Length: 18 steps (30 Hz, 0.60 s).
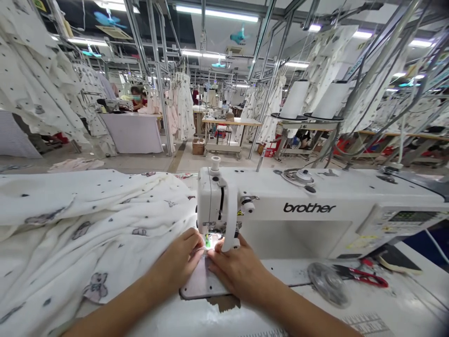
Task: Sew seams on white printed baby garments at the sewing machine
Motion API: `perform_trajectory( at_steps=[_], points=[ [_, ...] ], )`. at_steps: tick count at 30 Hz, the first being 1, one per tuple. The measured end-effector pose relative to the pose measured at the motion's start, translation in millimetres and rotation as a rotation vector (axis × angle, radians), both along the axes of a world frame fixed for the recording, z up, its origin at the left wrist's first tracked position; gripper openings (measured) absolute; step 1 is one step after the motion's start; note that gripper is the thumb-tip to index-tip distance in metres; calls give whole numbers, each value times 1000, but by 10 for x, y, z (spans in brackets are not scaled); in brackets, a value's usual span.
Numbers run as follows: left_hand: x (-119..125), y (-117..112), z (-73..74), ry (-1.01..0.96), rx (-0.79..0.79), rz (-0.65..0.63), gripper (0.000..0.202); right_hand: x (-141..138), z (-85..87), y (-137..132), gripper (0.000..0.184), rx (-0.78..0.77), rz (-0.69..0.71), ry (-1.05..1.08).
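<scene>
Bare forearms are extended in from the bottom edge, and the left hand (177, 260) and right hand (238, 274) are brought close together just in front of the presser foot (209, 242) of a white Brother industrial sewing machine (308, 208). The fingers of the left hand (192, 241) are curled and closed together, and those of the right hand (219, 253) are bent forward beside them. Both sets are held at the fabric's edge by the foot, though whether it is actually pinched cannot be told. A large white fabric (70, 224) printed with small teddy bears is heaped to the left of the machine head and is fed toward the foot. A steel plate (198, 282) is exposed beneath the hands. Red-handled snips (365, 277) are laid on the white machine table (280, 277) to the right, beside a round disc (328, 283). Two white thread cones (295, 99) are mounted behind the machine. Printed garments (184, 107) are hung on overhead rails beyond, and a co-worker (136, 96) is seated at a distant table.
</scene>
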<state>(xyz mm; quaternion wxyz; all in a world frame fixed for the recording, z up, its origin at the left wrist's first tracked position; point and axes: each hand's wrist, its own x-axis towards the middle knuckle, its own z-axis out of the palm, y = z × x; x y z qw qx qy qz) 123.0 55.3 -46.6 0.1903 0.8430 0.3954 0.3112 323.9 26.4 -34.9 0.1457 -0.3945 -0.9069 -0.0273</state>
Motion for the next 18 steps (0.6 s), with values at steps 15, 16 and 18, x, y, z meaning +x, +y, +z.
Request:
perform_trajectory(
  at_steps=[15,16,18],
  points=[
    [-69,78,7,64,48,-154,19,-40,12,20,12,5,-42,-59],
    [-72,79,15,69,48,-167,20,-41,17,17,12,-8,-47,-55],
    [-78,80,30,87,61,-195,21,-40,21,13,12,-44,-56,-55]
  ],
)
